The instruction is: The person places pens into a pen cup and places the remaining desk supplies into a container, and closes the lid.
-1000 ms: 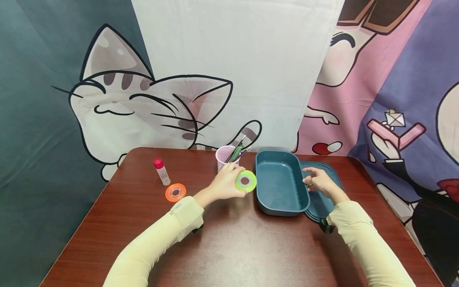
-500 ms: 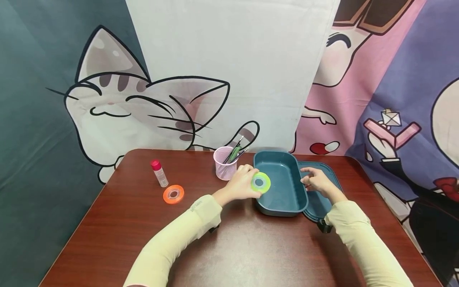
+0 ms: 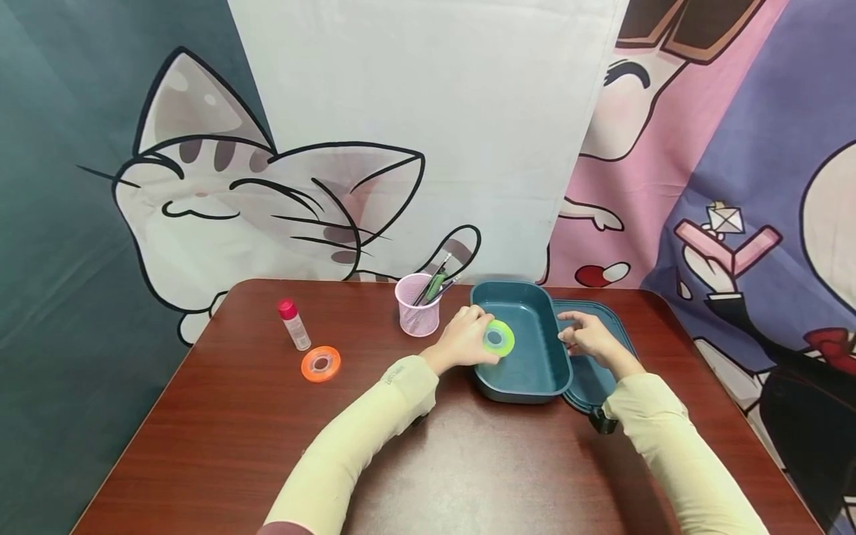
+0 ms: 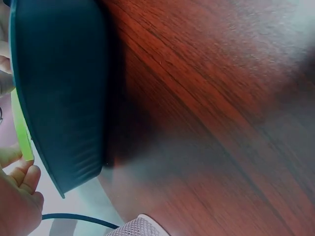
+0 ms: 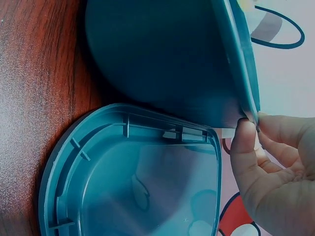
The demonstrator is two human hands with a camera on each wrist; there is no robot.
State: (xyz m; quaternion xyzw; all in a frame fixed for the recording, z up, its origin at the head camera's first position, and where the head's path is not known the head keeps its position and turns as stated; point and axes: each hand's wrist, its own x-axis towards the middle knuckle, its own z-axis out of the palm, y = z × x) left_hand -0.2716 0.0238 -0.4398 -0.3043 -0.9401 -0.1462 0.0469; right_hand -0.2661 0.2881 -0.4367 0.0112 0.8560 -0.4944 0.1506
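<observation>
A bright green tape roll [image 3: 507,345] is pinched by my left hand [image 3: 463,339] at the left side of the blue plastic box [image 3: 535,368], overlapping the box's inside in the head view. In the left wrist view, fingers hold the green roll [image 4: 20,129] edge-on behind the box wall [image 4: 64,88]. My right hand [image 3: 591,340] is at the opposite side of the box. Seen from the right wrist, its thumb and fingers [image 5: 244,137] pinch the box rim. Under that hand lies the matching blue lid [image 3: 591,383], inner side up and close beside the box.
An orange tape roll [image 3: 321,364] lies at the left of the brown table [image 3: 221,416]. Behind it a glue stick with a pink-red cap [image 3: 294,325] stands. A pink mesh cup [image 3: 417,312] with several pens is left of the box. A printed cloth [image 3: 435,111] hangs behind.
My left hand has carried the green tape roll rightward, from beside the pen cup to over the box's left part. The right hand has stayed at the box rim.
</observation>
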